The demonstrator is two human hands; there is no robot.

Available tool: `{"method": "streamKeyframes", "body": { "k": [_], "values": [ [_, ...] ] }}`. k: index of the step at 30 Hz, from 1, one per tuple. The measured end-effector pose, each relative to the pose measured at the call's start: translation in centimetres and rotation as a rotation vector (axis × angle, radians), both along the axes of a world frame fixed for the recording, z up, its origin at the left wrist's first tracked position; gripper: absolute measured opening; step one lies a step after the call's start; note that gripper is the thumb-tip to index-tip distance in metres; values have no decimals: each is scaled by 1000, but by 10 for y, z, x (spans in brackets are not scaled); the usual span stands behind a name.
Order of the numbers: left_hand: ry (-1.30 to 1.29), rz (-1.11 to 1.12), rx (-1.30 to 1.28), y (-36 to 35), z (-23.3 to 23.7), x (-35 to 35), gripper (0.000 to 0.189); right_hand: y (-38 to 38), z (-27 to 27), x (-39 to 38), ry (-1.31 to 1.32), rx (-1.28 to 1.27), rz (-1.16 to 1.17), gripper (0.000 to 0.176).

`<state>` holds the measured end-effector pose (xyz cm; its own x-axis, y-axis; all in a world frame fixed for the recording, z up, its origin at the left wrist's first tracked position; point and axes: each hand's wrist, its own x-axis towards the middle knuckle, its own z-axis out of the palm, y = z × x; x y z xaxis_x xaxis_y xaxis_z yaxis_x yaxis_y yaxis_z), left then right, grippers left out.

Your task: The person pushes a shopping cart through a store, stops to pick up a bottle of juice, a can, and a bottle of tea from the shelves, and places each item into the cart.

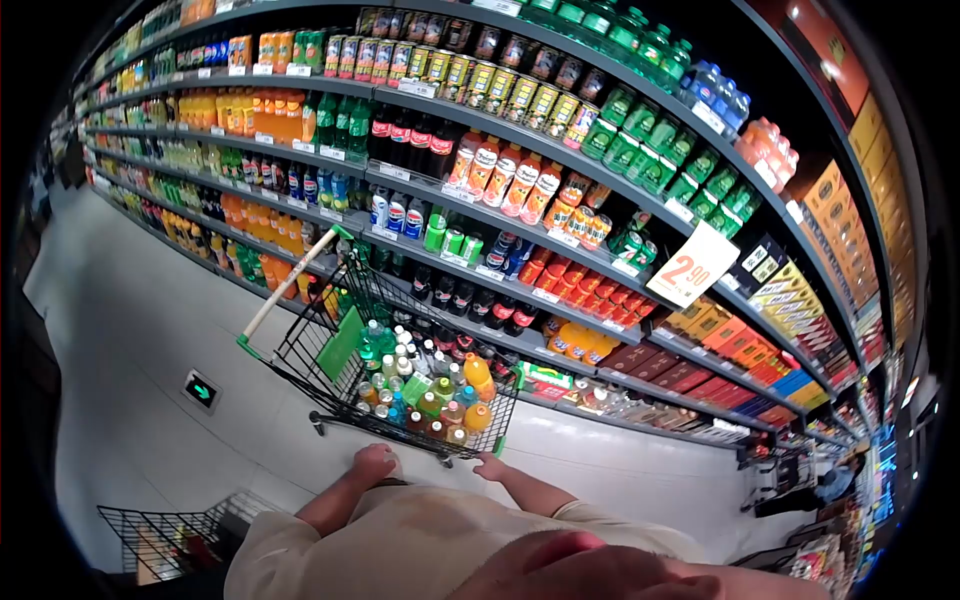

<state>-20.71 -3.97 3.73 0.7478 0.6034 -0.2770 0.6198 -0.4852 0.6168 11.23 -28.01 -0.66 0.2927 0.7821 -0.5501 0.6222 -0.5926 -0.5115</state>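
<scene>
A black wire shopping cart (300, 345) with green corners and a pale handle stands before me, loaded with many drink bottles (425, 390) in orange, green, clear and other colours. My right hand (490, 467) is at the near edge of the cart, its fingers closed on the rim by the green corner. Close in front of my body, to the left of that, my left hand (374, 462) is curled closed. Something pale shows beside its fingers, too small to make out.
Long shelves (420, 180) of bottled and canned drinks run behind the cart. A price sign (692, 265) reading 2.90 hangs at the right. Another wire cart (175, 540) stands lower left. A person (835, 485) is far right. A green arrow marker (201, 390) is on the floor.
</scene>
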Motion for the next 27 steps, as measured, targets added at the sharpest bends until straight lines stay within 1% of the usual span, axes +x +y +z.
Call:
{"method": "streamKeyframes", "body": {
  "k": [1,2,3,4,5,6,7,8,9,12,15,16,17,19,20,23,24,26,27],
  "values": [
    [-97,32,29,-5,2,-21,41,-6,-24,3,23,41,8,66],
    [2,45,34,-6,-4,-37,39,-11,-36,1,16,117,4,66],
    [29,50,60,-12,11,-57,40,-11,-18,-9,29,142,-66,65],
    [96,92,24,-15,15,-73,42,-9,-5,-14,63,176,-70,63],
    [159,137,-13,-19,18,-89,44,-10,-42,-12,12,208,-135,60],
    [207,155,-30,-24,23,-103,45,-8,-46,-12,-4,198,-133,62],
    [250,176,-47,-28,30,-117,46,-6,-55,-16,-49,258,-162,65],
    [290,198,-62,-30,35,-128,47,-7,-63,-16,-30,221,-161,65],
    [314,204,-71,-31,39,-137,48,-6,-44,-21,-15,184,-158,65],
    [359,221,-107,-35,48,-152,48,-10,-44,-30,-3,195,-193,66],
    [315,221,-98,-33,56,-148,48,-9,-40,-42,15,112,-205,85],
    [284,213,-93,-29,51,-147,49,-9,-32,-49,-58,100,-181,72],
    [251,202,-92,-24,44,-144,49,-9,-23,-54,-40,69,-184,75],
    [196,178,-104,-15,45,-135,50,-10,-27,-56,-12,6,-190,83],
    [177,166,-121,-9,45,-132,50,-8,-29,-57,-28,-78,-158,96],
    [132,156,-216,10,44,-129,49,-1,-15,-64,-42,-182,-121,102],
    [119,157,-256,17,39,-130,48,2,-10,-68,-57,-127,-154,93],
    [76,173,-291,29,33,-143,45,5,5,-69,-77,-113,-54,95],
    [53,183,-307,36,26,-153,44,13,20,-72,-89,-105,-1,96]
  ]
}}
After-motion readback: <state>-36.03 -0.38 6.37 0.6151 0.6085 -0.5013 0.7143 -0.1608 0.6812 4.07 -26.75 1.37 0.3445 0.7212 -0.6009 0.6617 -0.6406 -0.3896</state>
